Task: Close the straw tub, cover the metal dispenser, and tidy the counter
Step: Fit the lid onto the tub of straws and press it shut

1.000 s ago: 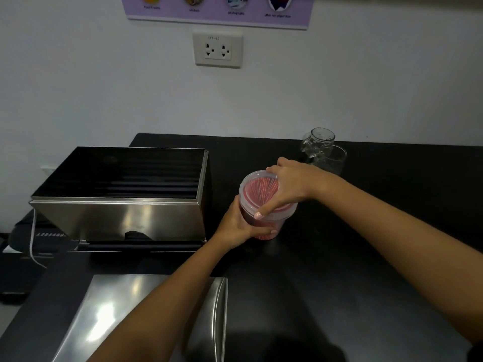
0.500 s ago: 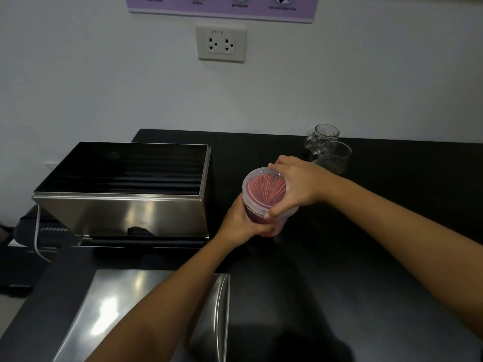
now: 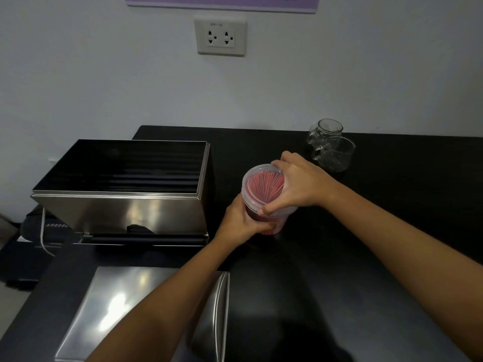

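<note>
A clear plastic straw tub [image 3: 261, 190] full of red straws stands on the black counter [image 3: 392, 231], right of the metal dispenser. My left hand [image 3: 241, 220] wraps around the tub's lower side. My right hand [image 3: 298, 185] lies over the clear lid on the tub's top, fingers curled over its rim. The open metal dispenser [image 3: 122, 186] is a steel box with a dark inside, at the left. Its steel cover [image 3: 136, 309] lies flat on the counter near me, partly under my left forearm.
Two clear glass mugs [image 3: 332, 150] stand at the back, just behind my right hand. A wall socket [image 3: 220, 37] sits above the counter. Off the counter's left edge are dark objects and a white cable [image 3: 43, 236].
Both hands stay on the tub and its lid; the right hand's fingers have shifted a little around the lid's rim. The view has tilted slightly downward.
</note>
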A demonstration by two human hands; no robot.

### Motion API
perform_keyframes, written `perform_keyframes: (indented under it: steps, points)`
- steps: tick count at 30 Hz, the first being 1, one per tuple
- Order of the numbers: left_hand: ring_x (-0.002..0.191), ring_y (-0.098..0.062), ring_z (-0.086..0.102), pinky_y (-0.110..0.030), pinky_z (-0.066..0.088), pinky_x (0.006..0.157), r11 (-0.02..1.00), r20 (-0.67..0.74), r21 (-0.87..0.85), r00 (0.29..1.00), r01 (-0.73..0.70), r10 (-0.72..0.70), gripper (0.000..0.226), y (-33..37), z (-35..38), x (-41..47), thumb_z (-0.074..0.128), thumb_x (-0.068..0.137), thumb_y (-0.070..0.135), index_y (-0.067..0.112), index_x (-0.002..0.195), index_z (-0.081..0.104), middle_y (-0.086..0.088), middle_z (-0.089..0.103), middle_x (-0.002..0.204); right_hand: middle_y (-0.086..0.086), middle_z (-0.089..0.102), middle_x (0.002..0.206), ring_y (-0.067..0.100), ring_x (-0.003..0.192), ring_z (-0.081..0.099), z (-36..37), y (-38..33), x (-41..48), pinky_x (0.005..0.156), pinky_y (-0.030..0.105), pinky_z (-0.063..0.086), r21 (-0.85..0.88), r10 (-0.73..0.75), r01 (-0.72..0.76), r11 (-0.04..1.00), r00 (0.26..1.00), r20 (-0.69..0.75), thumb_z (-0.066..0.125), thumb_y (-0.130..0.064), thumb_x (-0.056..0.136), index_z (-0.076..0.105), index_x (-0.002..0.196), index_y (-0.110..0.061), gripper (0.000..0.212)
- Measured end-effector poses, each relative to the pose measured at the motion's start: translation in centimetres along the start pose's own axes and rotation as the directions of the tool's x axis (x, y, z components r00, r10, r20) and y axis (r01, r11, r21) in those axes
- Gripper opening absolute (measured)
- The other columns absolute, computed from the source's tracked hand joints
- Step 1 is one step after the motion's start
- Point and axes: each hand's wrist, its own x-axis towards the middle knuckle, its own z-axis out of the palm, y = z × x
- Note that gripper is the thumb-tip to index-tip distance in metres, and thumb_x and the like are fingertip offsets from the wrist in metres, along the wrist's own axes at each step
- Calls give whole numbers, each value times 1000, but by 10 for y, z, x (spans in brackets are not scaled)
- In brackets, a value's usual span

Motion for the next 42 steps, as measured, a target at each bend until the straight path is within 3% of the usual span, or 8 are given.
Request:
perform_keyframes:
  steps: [10, 14, 19, 23, 27, 33, 39, 42]
  points:
    - [106, 12, 52, -6, 43, 85, 998, 70, 58, 997, -17, 13, 83, 3, -2, 1, 85, 58, 15, 19, 129, 42, 12, 56, 115, 2, 34, 124, 18, 114, 34, -1, 1, 4, 96, 36, 39, 17, 4, -6, 1000, 994, 108, 70, -69, 51, 29, 135, -11, 110]
    - [113, 3, 52, -16, 45, 94, 997, 101, 77, 995, -21, 13, 86, 6, -5, 2, 85, 58, 18, 22, 131, 40, 9, 56, 120, 5, 31, 134, 21, 122, 31, 1, 2, 1, 103, 37, 30, -1, 9, -9, 1000, 991, 136, 66, -69, 56, 21, 141, -12, 112]
    - [104, 9, 55, -12, 46, 86, 993, 122, 116, 992, -25, 10, 68, 14, -8, -2, 82, 62, 13, 43, 111, 46, 15, 59, 109, 6, 19, 146, 24, 134, 19, 3, 0, -4, 109, 40, 23, 92, 34, -51, 994, 984, 174, 67, -64, 62, 6, 146, -13, 116]
    - [114, -5, 53, -29, 46, 99, 992, 66, 127, 998, 14, -23, 75, 16, -7, -14, 83, 60, 24, 24, 126, 47, 2, 57, 123, 5, 10, 151, 26, 139, 12, 9, 2, -12, 112, 45, 19, 260, 54, -98, 960, 983, 174, 71, -58, 62, 0, 146, -17, 118]
    - [128, -17, 42, -29, 36, 103, 960, 11, 264, 995, 89, -96, 90, 19, -8, -34, 79, 62, 43, 23, 139, 35, -2, 42, 139, 6, 10, 151, 27, 139, 11, 15, 5, -24, 112, 47, 19, 372, 93, -119, 921, 992, 87, 72, -57, 62, -2, 146, -22, 117]
    - [124, -10, 43, -17, 29, 97, 959, -133, 235, 983, 156, -128, 77, 25, -2, -76, 75, 72, 29, 13, 137, 38, -4, 45, 133, 6, 15, 146, 26, 137, 13, 17, 8, -57, 111, 44, 18, 443, 83, -20, 896, 989, -122, 65, -55, 71, 6, 146, -24, 101]
    - [111, -11, 54, -19, 38, 94, 966, -185, 213, 977, 148, -109, 51, 34, 4, -119, 75, 73, 22, 12, 120, 58, -6, 57, 119, 1, 30, 134, 12, 124, 25, 34, 2, -96, 104, 30, 24, 488, -5, 143, 861, 962, -273, 57, -44, 83, 29, 140, -22, 66]
    - [104, -12, 58, -26, 44, 95, 964, -184, 226, 978, 137, -96, 32, 44, -6, -126, 74, 75, 22, 15, 105, 66, -3, 63, 107, -2, 36, 137, 9, 126, 26, 36, -7, -99, 107, 28, 22, 377, -91, 240, 895, 924, -371, 56, -38, 86, 43, 132, -17, 52]
